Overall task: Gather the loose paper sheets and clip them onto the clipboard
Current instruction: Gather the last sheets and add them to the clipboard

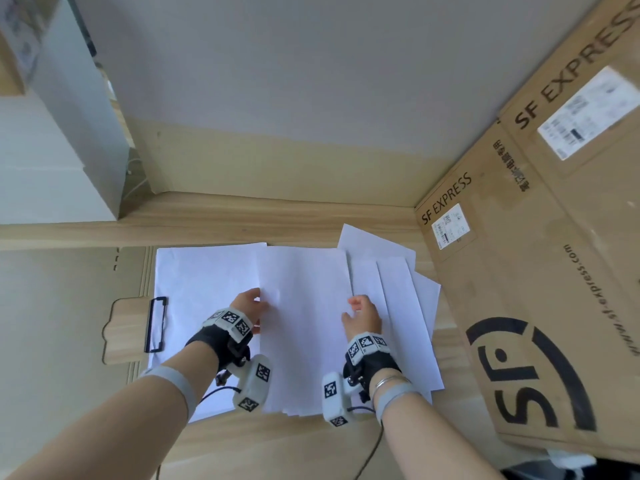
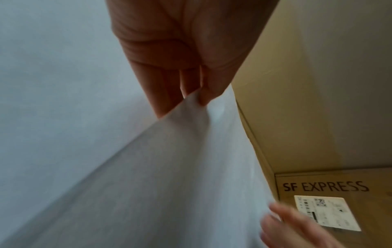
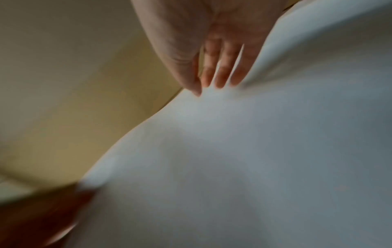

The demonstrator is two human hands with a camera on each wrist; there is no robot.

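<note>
Your left hand (image 1: 250,306) and right hand (image 1: 362,315) each pinch the middle stack (image 1: 304,327), but other sheets (image 1: 405,289) lie loose and the clipboard (image 1: 128,327) clip holds nothing visible.

Both forearms are bare, no sleeves. Each wrist wears a black fabric wrist brace (image 1: 207,344) topped with a band of white blocks printed with black-and-white square markers (image 1: 231,322). A white boxy camera unit (image 1: 254,382) hangs off each brace — more markers on it. Thin black cables (image 1: 216,393) trail back, grey elastic straps (image 1: 173,379) circle the forearms, and a thin silver bangle (image 1: 388,381) sits at lower right.
</note>
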